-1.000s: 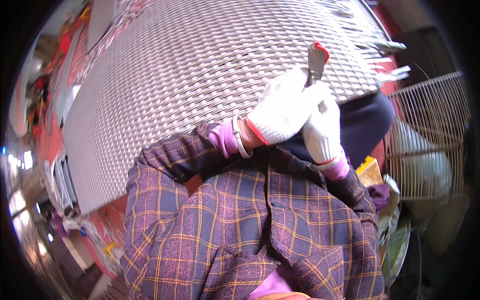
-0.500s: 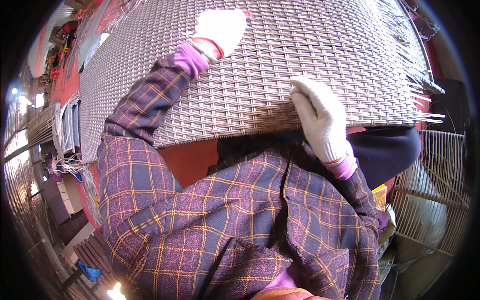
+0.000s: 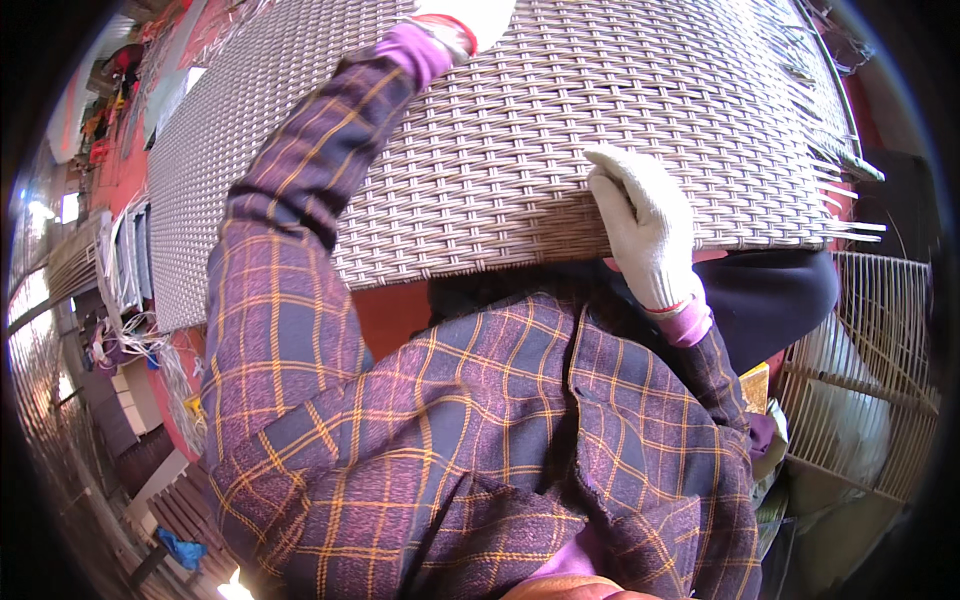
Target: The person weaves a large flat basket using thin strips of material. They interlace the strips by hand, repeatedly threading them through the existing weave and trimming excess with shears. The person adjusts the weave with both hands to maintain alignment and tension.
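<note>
The right hand (image 3: 645, 230), in a white knit glove, is curled over the near edge of a woven wicker panel (image 3: 500, 150); fingers are laid on the top face, and the thumb side is hidden below the rim. It is judged to be grasping that edge. The left hand (image 3: 470, 15) is reached far out over the panel, well beyond the right-hand grip, and is cut off by the upper frame edge; whether it is clenched or released cannot be told.

Step in hand, as judged: the panel is being steadied and positioned at the near rim. The next move would call for a firm hold at both points, since the sheet is wide and probably flexes.

Materials: flat grey-beige strands in a tight basket weave, ribbed to the touch by appearance. Right of the grip, loose strand ends (image 3: 845, 215) are left untrimmed and project past the weave. Below and to the right of the grip, a bare wire frame (image 3: 880, 350) is seen. Sleeves are of purple plaid cloth.
</note>
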Motion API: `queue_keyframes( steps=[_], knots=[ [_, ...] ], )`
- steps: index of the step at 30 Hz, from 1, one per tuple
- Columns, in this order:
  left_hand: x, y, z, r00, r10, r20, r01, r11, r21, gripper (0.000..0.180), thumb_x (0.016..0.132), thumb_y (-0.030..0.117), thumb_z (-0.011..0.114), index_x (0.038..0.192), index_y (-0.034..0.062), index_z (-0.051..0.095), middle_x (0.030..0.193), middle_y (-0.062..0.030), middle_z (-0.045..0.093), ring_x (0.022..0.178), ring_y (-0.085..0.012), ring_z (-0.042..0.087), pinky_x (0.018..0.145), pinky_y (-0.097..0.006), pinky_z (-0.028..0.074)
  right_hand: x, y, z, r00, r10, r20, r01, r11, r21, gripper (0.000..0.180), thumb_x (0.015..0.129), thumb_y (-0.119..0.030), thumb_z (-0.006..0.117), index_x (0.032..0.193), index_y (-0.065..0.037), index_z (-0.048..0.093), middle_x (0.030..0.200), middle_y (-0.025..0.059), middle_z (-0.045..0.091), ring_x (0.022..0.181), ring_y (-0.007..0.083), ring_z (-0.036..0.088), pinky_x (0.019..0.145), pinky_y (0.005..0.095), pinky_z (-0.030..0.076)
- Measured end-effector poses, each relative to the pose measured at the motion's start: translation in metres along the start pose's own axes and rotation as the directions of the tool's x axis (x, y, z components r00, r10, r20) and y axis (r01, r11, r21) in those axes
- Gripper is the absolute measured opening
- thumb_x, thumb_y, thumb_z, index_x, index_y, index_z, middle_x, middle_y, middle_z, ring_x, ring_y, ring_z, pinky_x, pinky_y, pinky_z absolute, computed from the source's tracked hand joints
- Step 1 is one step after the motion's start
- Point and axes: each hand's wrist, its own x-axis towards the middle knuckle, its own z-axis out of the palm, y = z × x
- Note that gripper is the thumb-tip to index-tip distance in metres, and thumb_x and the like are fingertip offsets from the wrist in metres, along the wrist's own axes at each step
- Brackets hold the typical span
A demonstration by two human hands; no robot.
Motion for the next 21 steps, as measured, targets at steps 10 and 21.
queue_keyframes(
  steps=[10,21],
  knots=[
    [-0.071,0.053,-0.015,0.896,0.342,-0.285,-0.400,0.898,-0.183,0.020,0.096,0.019,0.064,0.108,0.0088,0.077,0.085,-0.0109,0.076,0.076,-0.0300,0.076,0.069,-0.045,0.062,0.004,-0.001,-0.004,0.998,0.019,0.062,-0.024,0.996,0.087,0.026,0.097,-0.009,0.076,0.122,-0.003,0.077,0.105,0.0148,0.078,0.094,0.0320,0.074,0.085,0.0386,0.058],
    [0.027,0.073,0.021,0.952,0.294,-0.090,-0.300,0.952,-0.055,0.021,0.099,0.019,0.062,0.094,0.0069,0.079,0.084,-0.0117,0.076,0.072,-0.0298,0.074,0.063,-0.044,0.060,0.009,0.008,-0.002,0.998,-0.053,0.025,0.050,0.993,0.103,0.031,0.092,-0.007,0.079,0.123,-0.005,0.076,0.104,0.0135,0.076,0.094,0.0323,0.073,0.084,0.0407,0.059]
  ],
)
